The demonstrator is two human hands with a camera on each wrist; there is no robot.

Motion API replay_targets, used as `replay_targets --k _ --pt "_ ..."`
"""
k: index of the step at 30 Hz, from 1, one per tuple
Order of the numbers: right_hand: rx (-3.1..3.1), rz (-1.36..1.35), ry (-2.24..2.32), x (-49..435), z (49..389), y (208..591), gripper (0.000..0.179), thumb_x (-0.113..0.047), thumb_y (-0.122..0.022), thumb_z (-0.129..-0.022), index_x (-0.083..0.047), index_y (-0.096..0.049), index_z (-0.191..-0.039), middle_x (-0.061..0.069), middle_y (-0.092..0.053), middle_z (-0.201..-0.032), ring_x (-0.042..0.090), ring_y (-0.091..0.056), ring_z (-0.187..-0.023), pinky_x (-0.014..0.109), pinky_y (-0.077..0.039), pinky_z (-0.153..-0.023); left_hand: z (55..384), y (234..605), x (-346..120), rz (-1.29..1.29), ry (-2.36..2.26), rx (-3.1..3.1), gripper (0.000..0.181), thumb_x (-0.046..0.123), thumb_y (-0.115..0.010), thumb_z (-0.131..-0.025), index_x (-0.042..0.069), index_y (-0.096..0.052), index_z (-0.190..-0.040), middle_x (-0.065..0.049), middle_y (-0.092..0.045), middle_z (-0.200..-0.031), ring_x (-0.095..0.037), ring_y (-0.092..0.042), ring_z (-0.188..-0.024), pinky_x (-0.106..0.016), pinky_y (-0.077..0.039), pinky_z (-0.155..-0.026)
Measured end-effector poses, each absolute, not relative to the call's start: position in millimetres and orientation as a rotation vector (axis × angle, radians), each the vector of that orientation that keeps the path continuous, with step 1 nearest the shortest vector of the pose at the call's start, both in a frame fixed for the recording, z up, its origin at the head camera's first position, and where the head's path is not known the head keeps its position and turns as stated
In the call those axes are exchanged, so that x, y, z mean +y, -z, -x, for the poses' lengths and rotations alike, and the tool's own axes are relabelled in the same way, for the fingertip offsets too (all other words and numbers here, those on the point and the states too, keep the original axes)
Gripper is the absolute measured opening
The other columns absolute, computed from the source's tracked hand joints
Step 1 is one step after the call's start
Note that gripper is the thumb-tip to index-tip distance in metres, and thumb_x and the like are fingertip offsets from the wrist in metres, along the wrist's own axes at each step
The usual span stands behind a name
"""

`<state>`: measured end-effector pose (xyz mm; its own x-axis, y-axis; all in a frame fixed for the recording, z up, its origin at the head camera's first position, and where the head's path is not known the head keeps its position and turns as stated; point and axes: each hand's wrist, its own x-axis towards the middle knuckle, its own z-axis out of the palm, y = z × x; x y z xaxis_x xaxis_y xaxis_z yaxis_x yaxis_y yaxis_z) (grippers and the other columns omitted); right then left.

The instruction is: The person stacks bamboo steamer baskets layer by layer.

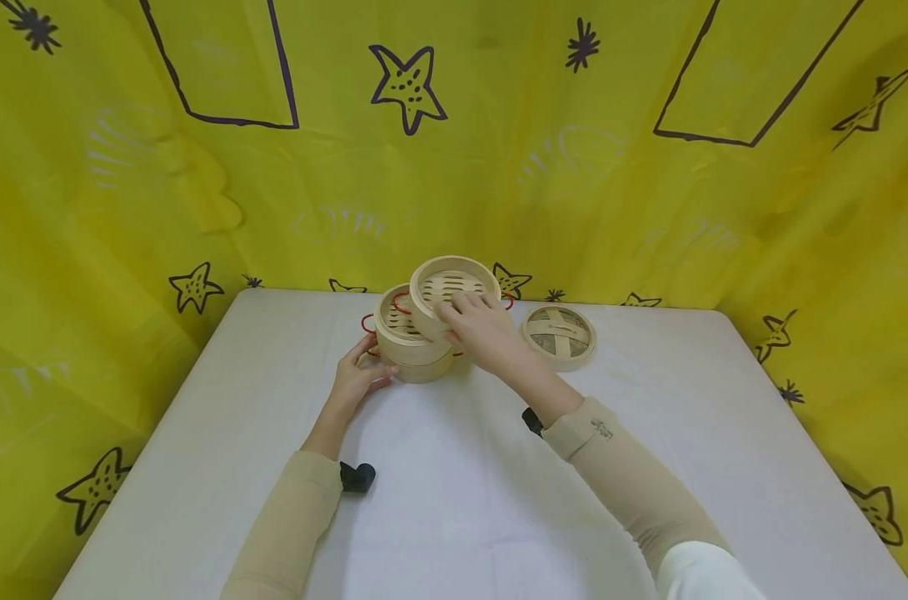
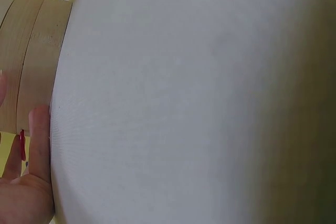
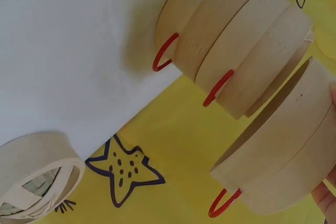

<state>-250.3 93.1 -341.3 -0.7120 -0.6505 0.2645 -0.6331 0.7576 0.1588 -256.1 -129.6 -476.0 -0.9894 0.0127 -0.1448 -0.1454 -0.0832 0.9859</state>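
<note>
Two stacked bamboo steamer baskets (image 1: 415, 354) with red loop handles stand near the back of the table. My left hand (image 1: 355, 379) holds the stack low on its left side, thumb and fingers spread around the wall; the left wrist view shows a finger (image 2: 40, 140) along the lowest part. My right hand (image 1: 484, 329) grips the near rim of another steamer basket (image 1: 429, 321), slatted floor showing, tilted above the stack's right side. In the right wrist view a gap shows between this held basket (image 3: 283, 145) and the stack (image 3: 231, 40).
A round woven bamboo lid (image 1: 559, 333) lies on the table right of the baskets. White cloth covers the table (image 1: 454, 500). A yellow curtain (image 1: 454, 183) with drawn stars hangs close behind the back edge. Black camera mounts (image 1: 358, 478) sit at both wrists.
</note>
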Motion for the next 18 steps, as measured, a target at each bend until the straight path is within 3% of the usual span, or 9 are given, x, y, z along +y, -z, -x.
replay_targets --k 6,12,18 --pt "-2.650 -0.993 0.122 80.0 252.3 340.8 0.033 -0.030 -0.060 -0.089 -0.016 -0.048 -0.116 0.005 -0.050 -0.107 0.025 -0.047 -0.108 0.037 -0.039 -0.092 255.8 474.7 -128.6 0.167 -2.214 2.073 0.078 -0.006 -0.069 -0.075 0.015 -0.035 -0.142 -0.006 -0.030 -0.143 -0.023 -0.054 -0.098 -0.027 -0.055 -0.074" --pt "-2.650 -1.000 0.136 68.0 255.2 340.9 0.034 -0.030 -0.060 -0.088 -0.016 -0.049 -0.118 0.005 -0.051 -0.110 0.024 -0.047 -0.107 0.039 -0.039 -0.093 255.9 474.4 -128.4 0.182 -2.203 2.080 0.079 -0.006 -0.070 -0.074 0.014 -0.035 -0.141 -0.006 -0.030 -0.143 -0.022 -0.051 -0.101 -0.027 -0.056 -0.074" --pt "-2.667 -0.996 0.156 58.9 258.7 341.2 0.037 -0.031 -0.058 -0.090 -0.016 -0.048 -0.121 0.005 -0.051 -0.114 0.023 -0.047 -0.108 0.040 -0.039 -0.093 255.6 473.8 -128.3 0.173 -2.190 2.092 0.078 -0.004 -0.070 -0.075 0.015 -0.035 -0.142 -0.006 -0.030 -0.144 -0.016 -0.057 -0.088 -0.028 -0.056 -0.074"
